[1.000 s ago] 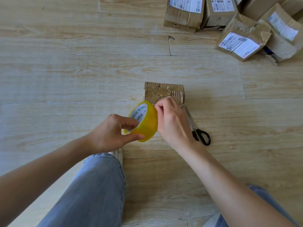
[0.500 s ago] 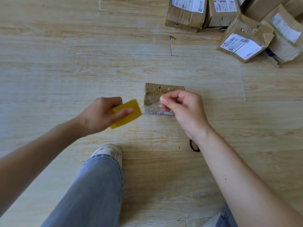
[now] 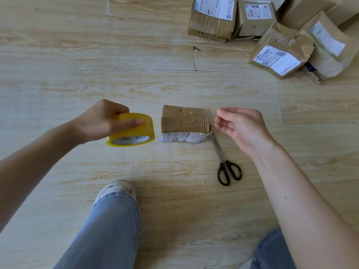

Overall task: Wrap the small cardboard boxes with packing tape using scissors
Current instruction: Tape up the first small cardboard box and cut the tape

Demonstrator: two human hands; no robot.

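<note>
A heap of battered brown cardboard parcels (image 3: 272,35) lies at the far right on the pale wood-grain floor (image 3: 77,55), well apart from the work. Steel scissors with black handles (image 3: 225,162) lie closed, their tip touching the near right corner of the small brown corrugated cardboard box (image 3: 185,121), which sits on the floor between the hands. A leg in blue jeans (image 3: 108,230) and a pale shoe (image 3: 116,189) reach in from below.

The left hand (image 3: 103,121) grasps the yellow roll of packing tape (image 3: 132,129) just left of the box. The right hand (image 3: 240,127) hovers just right of it, its fingers loosely curled; whether they pinch clear tape cannot be told.

The roll's core reads "CHINA" and "MADE". The box's torn white label and the parcels' barcoded labels are too small to read.
</note>
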